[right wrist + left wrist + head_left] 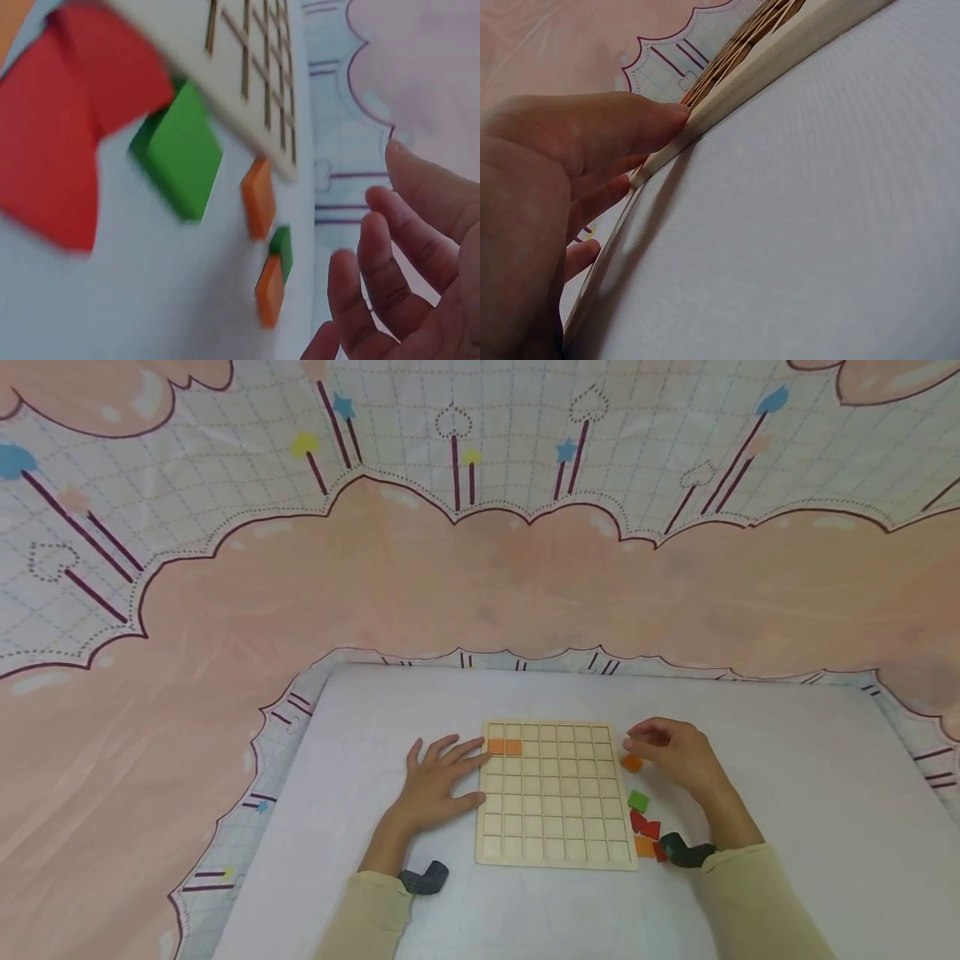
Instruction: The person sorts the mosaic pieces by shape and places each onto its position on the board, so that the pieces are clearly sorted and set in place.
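A wooden grid board (558,793) lies on the white table, with two orange squares (513,747) side by side in its second row at the left. My left hand (435,785) rests against the board's left edge, fingers spread; in the left wrist view the thumb (641,127) touches the rim. Off the upper right corner, my right hand (675,756) hovers beside a loose orange tile (632,763), its fingers loosely bent. The right wrist view shows nothing between those fingers, with orange tiles (259,199) and a small green tile (282,244) nearby.
Along the board's right side lie a green tile (638,802), red pieces (650,830) and another orange tile (645,847), close to the right wrist's dark camera mount (686,852). Patterned cloth (525,585) hangs behind the table (795,760).
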### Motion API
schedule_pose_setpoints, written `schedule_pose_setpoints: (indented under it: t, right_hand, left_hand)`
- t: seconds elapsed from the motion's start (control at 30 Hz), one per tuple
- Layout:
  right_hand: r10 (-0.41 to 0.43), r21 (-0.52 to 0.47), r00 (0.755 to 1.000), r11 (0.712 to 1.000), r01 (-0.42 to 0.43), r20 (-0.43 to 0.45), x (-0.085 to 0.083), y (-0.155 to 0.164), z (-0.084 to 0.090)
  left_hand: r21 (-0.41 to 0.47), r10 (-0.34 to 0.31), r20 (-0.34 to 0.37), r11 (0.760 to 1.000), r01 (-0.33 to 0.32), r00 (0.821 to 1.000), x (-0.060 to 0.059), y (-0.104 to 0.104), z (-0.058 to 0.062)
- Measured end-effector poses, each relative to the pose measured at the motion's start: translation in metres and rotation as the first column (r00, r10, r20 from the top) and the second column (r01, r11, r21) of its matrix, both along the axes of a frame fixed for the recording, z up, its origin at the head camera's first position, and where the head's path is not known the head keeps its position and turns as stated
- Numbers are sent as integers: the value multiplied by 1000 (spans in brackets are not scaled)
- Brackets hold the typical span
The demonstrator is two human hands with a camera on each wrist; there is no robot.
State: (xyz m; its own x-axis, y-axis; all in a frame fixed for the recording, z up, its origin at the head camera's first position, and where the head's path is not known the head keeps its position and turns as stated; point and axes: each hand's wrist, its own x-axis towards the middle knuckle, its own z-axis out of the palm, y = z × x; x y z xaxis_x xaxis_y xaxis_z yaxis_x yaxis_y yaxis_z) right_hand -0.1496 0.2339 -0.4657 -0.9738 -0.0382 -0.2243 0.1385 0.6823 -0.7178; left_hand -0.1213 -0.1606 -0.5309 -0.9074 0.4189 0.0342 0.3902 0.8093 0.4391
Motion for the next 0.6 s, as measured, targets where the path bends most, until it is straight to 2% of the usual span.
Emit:
schedule_pose_setpoints:
  t: [0.23,0.47,0.6]
  right_hand:
    - [-42,83,999,996,42,-4,3,21,-11]
    - [-122,81,981,991,111,147,-1,32,-20]
    - [-135,92,970,989,119,200,-5,33,-20]
  left_hand:
    - [17,-1,-6,1000,1,1000,2,-1,1]
    - [12,-8,2,1000,8,1000,-1,-1,1]
    - [7,-6,4,1000,6,1000,-1,-1,-1]
